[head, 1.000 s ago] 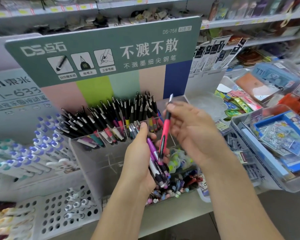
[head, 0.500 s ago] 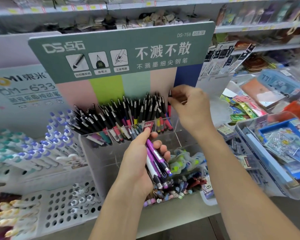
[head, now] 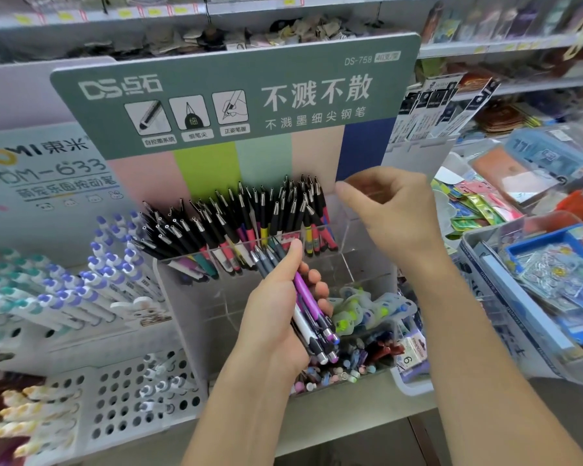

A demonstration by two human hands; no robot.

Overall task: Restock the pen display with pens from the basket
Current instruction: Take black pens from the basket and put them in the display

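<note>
Several pens (head: 312, 314) sit bunched in the left hand (head: 280, 317), fingers and thumb wrapped round the bundle, tips pointing up toward the clear acrylic pen display (head: 360, 230). Right hand (head: 392, 213): hovers just right of the stocked row, fingers loosely curled, holding nothing visible. Stocked pens (head: 249, 223): black-capped, packed tight and fanned leftward in the display's upper tier; the right end of that tier looks bare. Basket: cannot be identified with certainty in this view.

Risks, as judged:
- Bundle held at a slant over a lower bin of small items (head: 357, 361); a slackened grip would drop pens into it, mixing stock.
- Drawing one pen out could drag its neighbours loose.
- Pushing into the crowded row could topple the leaning pens.
- Knocking the thin acrylic wall could shift the stand.
</note>
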